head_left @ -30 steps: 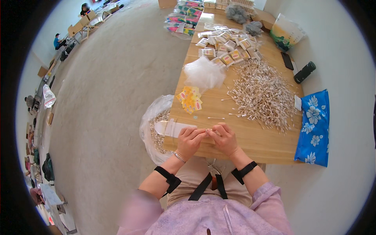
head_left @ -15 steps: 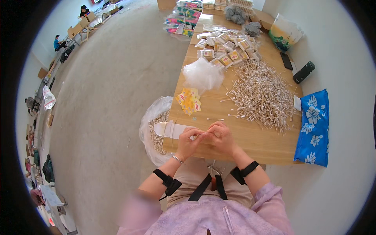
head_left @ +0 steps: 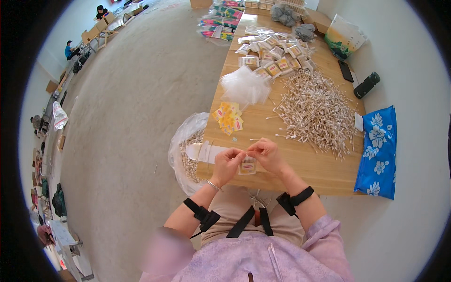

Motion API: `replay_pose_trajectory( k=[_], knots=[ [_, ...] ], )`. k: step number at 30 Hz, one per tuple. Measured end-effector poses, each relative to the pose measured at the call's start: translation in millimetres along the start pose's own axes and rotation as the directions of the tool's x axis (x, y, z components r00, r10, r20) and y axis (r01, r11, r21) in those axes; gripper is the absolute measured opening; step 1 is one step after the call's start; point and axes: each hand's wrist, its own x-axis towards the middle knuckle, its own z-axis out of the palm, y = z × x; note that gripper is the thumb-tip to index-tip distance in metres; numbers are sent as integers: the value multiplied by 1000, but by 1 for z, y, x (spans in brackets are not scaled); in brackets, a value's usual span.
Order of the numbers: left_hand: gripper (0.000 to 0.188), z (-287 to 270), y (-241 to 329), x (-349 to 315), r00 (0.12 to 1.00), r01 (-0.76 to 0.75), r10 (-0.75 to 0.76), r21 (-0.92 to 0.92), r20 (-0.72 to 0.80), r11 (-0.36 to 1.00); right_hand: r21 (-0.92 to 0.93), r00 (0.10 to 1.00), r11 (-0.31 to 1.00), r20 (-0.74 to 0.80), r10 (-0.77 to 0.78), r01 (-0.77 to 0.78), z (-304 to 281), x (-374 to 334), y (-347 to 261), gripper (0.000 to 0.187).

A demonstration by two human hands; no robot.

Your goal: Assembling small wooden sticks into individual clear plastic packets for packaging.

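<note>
On the light-brown wooden tabletop (head_left: 324, 174), left hand (head_left: 228, 163) and right hand (head_left: 266, 154), nearly closed, pinched a clear plastic cotton-swab packet (head_left: 247, 167).

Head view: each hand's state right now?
Left hand: closed, pinching the small swab packet near its top.
Right hand: closed, pinching the same packet's top, close beside the left.

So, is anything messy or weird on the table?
A little: one cotton swab lies just beyond the right hand, apart from the big swab heap, so it looks like a stray. The yellow cards overlap crookedly too. Nothing looks clearly broken.
</note>
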Motion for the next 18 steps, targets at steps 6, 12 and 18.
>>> replay_pose_trajectory(
  k=[6, 12, 18],
  knots=[
    [12, -3, 22, -5, 970, 244, -229, -312, 85, 918, 233, 877, 860, 288, 385, -454, -18, -3, 2, 20],
    [19, 0, 28, -3, 905, 425, -378, -437, 196, 793, 412, 858, 759, 333, 391, -505, -21, -3, 0, 15],
    [30, -1, 36, -8, 858, 513, -411, -462, 308, 724, 528, 843, 662, 251, 476, -531, -18, -7, -5, 18]
  ],
)
